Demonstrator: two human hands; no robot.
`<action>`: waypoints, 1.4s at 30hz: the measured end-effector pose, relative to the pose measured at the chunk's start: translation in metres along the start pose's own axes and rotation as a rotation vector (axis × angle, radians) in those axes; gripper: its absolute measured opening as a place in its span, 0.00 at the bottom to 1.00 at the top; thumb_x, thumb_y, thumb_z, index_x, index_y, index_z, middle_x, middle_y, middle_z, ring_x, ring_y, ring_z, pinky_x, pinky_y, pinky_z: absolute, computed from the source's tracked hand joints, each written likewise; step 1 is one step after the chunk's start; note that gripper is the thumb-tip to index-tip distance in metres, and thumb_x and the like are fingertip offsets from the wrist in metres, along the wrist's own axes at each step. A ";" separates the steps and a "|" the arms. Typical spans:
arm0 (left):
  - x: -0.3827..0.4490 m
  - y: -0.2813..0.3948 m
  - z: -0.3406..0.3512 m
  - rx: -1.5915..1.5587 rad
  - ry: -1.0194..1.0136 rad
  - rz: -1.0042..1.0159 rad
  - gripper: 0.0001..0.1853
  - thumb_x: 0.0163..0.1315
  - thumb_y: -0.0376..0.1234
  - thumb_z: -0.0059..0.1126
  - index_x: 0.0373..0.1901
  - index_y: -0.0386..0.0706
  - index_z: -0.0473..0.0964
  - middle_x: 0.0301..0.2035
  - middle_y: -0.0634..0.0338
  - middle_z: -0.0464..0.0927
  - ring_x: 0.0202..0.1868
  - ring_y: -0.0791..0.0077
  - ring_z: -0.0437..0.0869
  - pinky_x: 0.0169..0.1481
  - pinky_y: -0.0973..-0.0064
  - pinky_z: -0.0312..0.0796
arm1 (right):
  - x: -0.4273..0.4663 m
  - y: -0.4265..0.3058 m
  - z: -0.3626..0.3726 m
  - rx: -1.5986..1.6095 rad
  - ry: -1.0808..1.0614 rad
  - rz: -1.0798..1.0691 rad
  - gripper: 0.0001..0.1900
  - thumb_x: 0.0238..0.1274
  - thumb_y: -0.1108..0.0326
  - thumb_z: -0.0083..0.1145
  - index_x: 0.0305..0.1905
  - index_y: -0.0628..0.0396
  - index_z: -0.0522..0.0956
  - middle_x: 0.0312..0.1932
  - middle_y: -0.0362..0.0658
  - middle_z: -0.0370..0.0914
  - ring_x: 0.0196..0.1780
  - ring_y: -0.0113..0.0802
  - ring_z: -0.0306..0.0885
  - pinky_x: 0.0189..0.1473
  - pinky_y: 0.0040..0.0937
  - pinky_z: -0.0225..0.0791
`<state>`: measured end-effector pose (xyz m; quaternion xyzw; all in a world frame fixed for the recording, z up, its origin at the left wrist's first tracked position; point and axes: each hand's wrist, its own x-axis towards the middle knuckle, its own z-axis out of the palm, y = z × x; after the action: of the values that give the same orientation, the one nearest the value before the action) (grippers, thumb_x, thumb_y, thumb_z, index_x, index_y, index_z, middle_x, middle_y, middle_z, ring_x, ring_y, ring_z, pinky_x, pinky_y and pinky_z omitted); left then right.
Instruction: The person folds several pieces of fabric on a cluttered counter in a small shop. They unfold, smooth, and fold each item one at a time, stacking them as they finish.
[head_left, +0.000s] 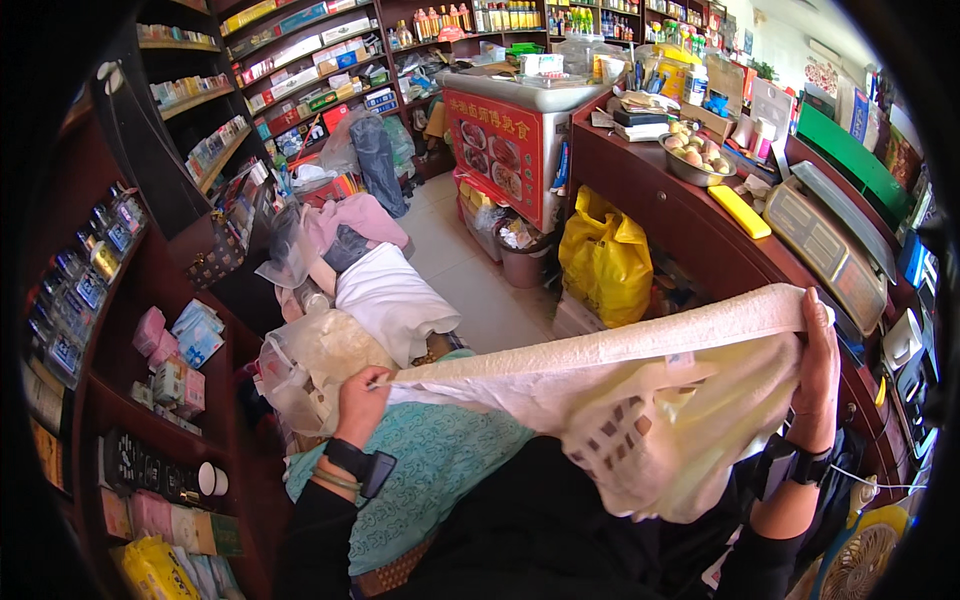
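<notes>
A cream-coloured knit garment with a wide folded band hangs stretched between my two hands. It has a patch of brown squares and a small pale label inside the band. My left hand pinches the band's narrow left end. At the other end my right hand holds the band with its fingers nearly straight; some of them are hidden by the fabric. Below the left hand lies a teal printed cloth. A folded white cloth and a clear plastic bag with beige fabric lie just beyond.
A wooden counter on the right bears a metal bowl of round produce and a weighing scale. Beneath it sits a yellow plastic bag. Stocked shelves rise at left; a fan stands lower right.
</notes>
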<state>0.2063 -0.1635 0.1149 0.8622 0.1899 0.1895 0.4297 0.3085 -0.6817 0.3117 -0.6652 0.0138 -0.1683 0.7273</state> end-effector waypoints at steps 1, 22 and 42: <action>0.002 -0.005 -0.016 -0.034 0.045 -0.007 0.12 0.52 0.23 0.57 0.39 0.37 0.80 0.33 0.58 0.83 0.36 0.76 0.81 0.43 0.78 0.72 | 0.002 0.002 -0.002 -0.037 -0.039 -0.001 0.20 0.67 0.48 0.52 0.47 0.55 0.76 0.35 0.40 0.78 0.35 0.27 0.76 0.39 0.25 0.69; -0.089 -0.026 -0.247 -0.666 0.858 -0.018 0.12 0.72 0.40 0.43 0.52 0.48 0.65 0.54 0.59 0.75 0.46 0.68 0.81 0.45 0.73 0.75 | -0.031 0.108 0.195 -0.147 -0.715 0.397 0.15 0.68 0.57 0.53 0.35 0.58 0.80 0.25 0.33 0.76 0.26 0.19 0.69 0.28 0.20 0.62; -0.311 -0.148 -0.139 1.163 -0.297 -0.775 0.09 0.51 0.35 0.55 0.29 0.42 0.82 0.34 0.51 0.81 0.38 0.51 0.83 0.42 0.60 0.76 | -0.128 0.329 0.166 -1.217 -1.211 0.227 0.22 0.56 0.51 0.47 0.41 0.58 0.82 0.44 0.56 0.80 0.50 0.53 0.77 0.52 0.46 0.69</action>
<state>-0.1520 -0.1405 0.0213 0.8388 0.4924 -0.2285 -0.0420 0.3027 -0.4690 -0.0147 -0.9086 -0.2220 0.3253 0.1395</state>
